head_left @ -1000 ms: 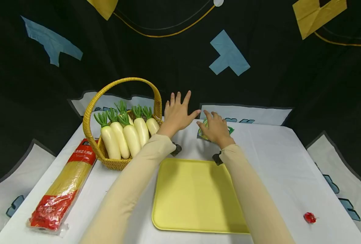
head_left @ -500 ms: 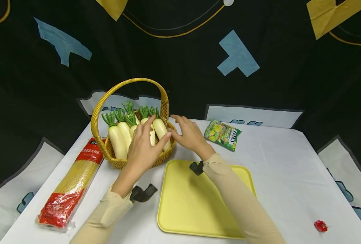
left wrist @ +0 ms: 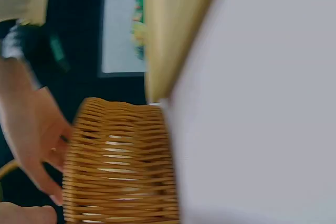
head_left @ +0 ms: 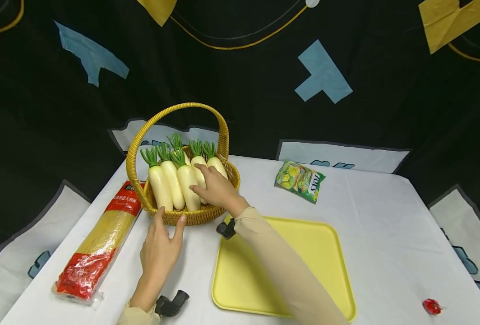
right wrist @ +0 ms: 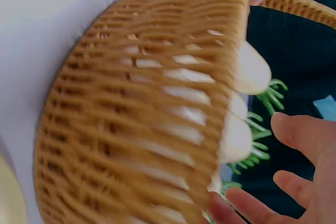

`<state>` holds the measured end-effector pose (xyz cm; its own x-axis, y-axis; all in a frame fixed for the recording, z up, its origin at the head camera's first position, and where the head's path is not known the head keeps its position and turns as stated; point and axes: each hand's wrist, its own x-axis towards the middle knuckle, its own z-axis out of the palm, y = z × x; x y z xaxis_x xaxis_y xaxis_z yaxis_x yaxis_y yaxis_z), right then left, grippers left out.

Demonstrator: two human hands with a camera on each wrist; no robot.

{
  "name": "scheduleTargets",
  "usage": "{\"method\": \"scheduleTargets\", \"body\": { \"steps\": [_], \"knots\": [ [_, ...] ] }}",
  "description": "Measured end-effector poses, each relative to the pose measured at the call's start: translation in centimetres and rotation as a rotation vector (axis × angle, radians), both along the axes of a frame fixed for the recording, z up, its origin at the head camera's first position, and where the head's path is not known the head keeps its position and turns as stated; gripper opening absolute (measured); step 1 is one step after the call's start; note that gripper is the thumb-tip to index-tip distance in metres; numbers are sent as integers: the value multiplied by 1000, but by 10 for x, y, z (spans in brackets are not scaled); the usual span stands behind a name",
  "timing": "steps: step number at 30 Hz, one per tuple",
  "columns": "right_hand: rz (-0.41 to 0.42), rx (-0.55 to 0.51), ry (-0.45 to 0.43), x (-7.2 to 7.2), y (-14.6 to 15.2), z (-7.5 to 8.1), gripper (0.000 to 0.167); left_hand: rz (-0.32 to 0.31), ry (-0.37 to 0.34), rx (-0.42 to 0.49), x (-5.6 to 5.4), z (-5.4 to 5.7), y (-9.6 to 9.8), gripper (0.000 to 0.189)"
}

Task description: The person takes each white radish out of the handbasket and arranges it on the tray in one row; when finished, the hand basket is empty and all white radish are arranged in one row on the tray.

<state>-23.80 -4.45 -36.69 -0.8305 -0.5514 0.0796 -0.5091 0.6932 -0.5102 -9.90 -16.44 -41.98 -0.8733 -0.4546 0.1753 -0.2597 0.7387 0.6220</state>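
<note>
A yellow wicker basket (head_left: pixel 201 217) with a tall arched handle holds several white radishes (head_left: pixel 188 187) with green tops. My right hand (head_left: pixel 219 190) reaches over the basket's right side, thumb and fingers spread above the radishes. In the right wrist view, its fingers (right wrist: pixel 296 137) show beside the rim and the green tops. My left hand (head_left: pixel 161 249) comes up to the basket's front rim, thumb and fingers spread apart. The left wrist view shows its thumb tip (left wrist: pixel 29 214) beside the woven wall (left wrist: pixel 121 161). Neither hand grips a radish.
A yellow tray (head_left: pixel 321 271) lies right of the basket, under the right forearm. A red-and-yellow spaghetti pack (head_left: pixel 102 243) lies to the left. A green snack bag (head_left: pixel 300 180) lies at the back, and a small red item (head_left: pixel 432 307) at front right.
Both hands have left the area by the snack bag and moved left to the basket. My left hand has dropped to its front rim; the right is now over the radishes. The view has shifted slightly.
</note>
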Motion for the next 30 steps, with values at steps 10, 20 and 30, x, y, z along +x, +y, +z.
{"method": "scheduleTargets", "body": {
  "steps": [10,20,30],
  "knots": [
    [5,36,-2,-2,-28,-22,76,57,111,199,-16,-34,11,81],
    [-65,155,151,0,-41,-31,76,62,129,263,-18,-35,15,87],
    [-164,45,132,-4,-47,-33,75,89,153,242,-24,-34,13,88]
  ]
}}
